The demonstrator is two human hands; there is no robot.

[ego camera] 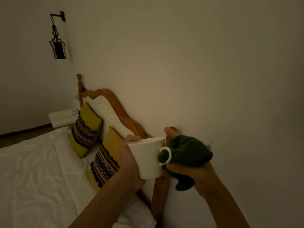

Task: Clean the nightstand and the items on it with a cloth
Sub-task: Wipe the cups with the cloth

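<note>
A white mug [148, 157] is held up in front of the wall, tilted, its handle pointing right. My left hand [130, 155] wraps around the mug's left side. My right hand [185, 168] grips a dark green cloth [189, 152], which is bunched against the handle and pushed partly through its loop. The thumb of that hand rests at the mug's rim. The nightstand beside me is out of view.
A wooden headboard [118, 109] runs along the wall behind the mug. Two yellow patterned pillows [87, 129] lean on it above white bedding [37, 170]. A white nightstand [63, 117] stands on the bed's far side. A dark lantern [58, 46] hangs from a wall bracket.
</note>
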